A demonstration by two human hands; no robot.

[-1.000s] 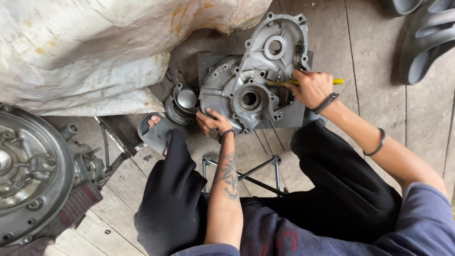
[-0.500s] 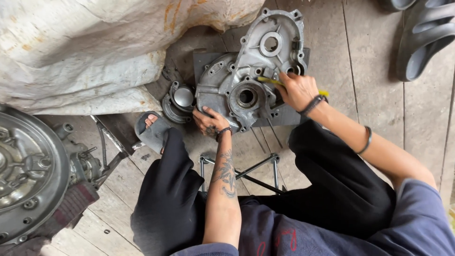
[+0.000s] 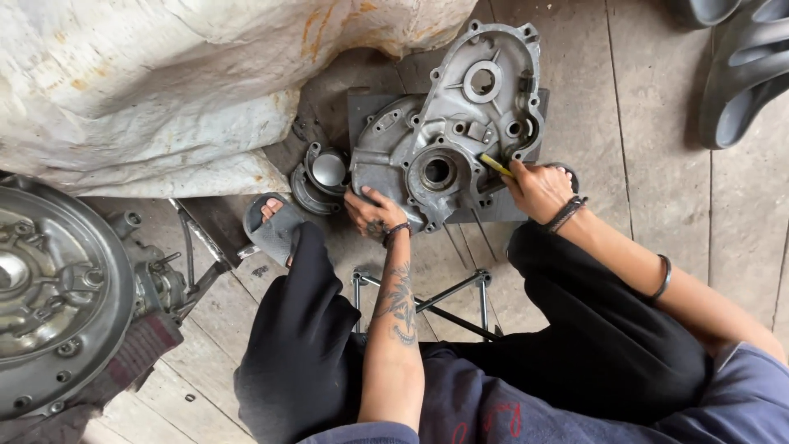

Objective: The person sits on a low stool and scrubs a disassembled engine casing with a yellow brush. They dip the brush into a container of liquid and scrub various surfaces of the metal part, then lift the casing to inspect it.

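Grey alu engine cover (image 3: pixel 444 131) flat, yellow tool (image 3: pixel 496 164) inside

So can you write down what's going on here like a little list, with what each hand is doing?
left hand: rests on the lower left edge of the metal engine cover
right hand: grips a yellow tool, tip against the cover's right side
engine cover: grey, lies on a dark board on the wooden floor
beside cover: small round metal part, to the left
far left: big round engine piece
foot: in a grey sandal
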